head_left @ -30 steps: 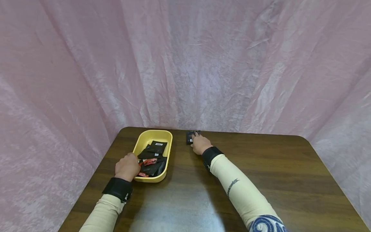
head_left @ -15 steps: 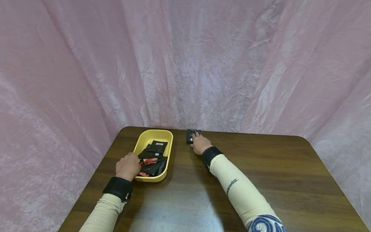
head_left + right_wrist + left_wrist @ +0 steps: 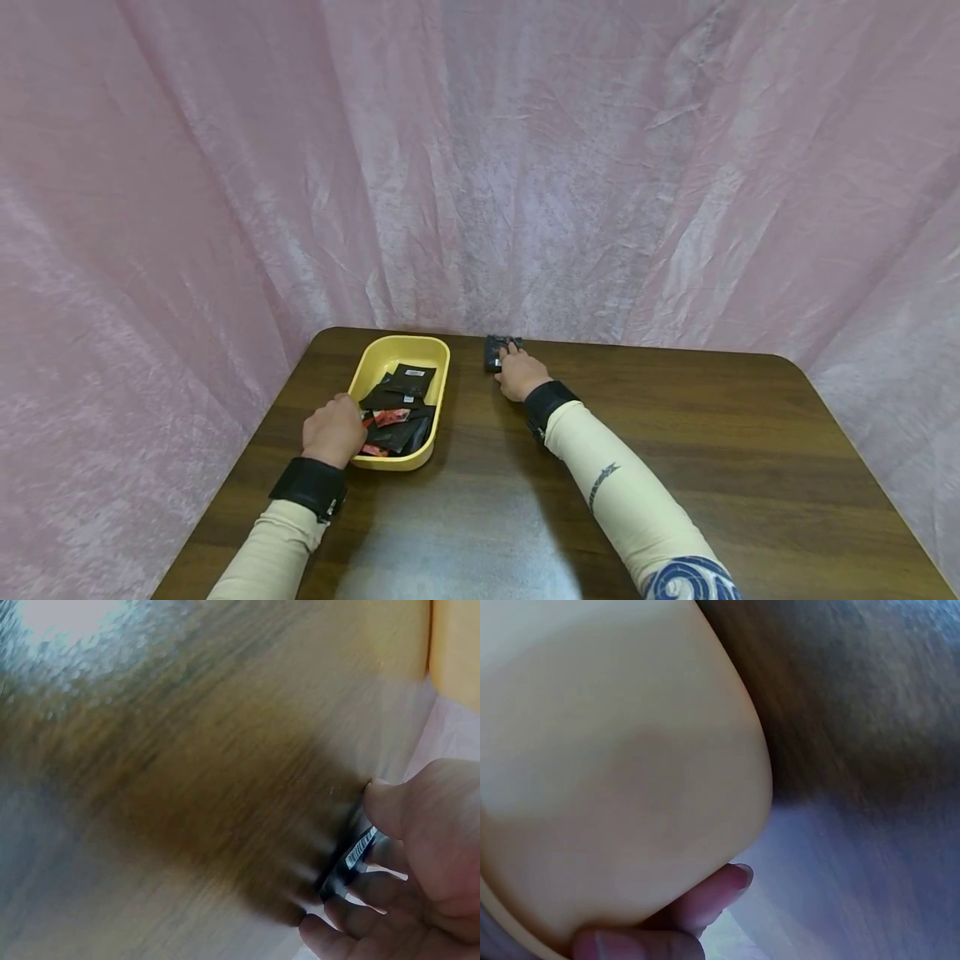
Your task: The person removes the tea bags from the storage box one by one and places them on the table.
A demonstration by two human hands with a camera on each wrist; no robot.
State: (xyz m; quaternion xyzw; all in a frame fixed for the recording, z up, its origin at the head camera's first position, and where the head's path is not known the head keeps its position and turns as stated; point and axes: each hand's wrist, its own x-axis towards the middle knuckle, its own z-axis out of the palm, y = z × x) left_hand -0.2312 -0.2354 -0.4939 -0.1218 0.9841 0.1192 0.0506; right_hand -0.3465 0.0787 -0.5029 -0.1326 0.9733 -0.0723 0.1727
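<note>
In the head view, my left hand [image 3: 333, 429] grips the near-left side of a yellow plastic tub [image 3: 386, 357]. The left wrist view has its smooth outer wall [image 3: 652, 750] close up, with fingers [image 3: 712, 896] curled at the rim. Several flat black packets [image 3: 411, 381] lie in the tub, a few with red printing. Toward the back edge, my right hand [image 3: 522, 375] rests its fingertips on a small black packet [image 3: 492, 352] lying on the table. Seen from the right wrist, this packet [image 3: 339, 876] bears a white barcode label, and the fingers and thumb are spread around it.
The dark brown wooden table [image 3: 675, 433] has rounded back corners. Right behind its back edge hangs a pink velvet curtain [image 3: 525, 167], which also runs along both sides. The tub stands near the left edge, left of the black packet.
My right fingers have eased straighter over the black packet, and more of it shows than a second ago. The left hand and the tub have stayed in place.
</note>
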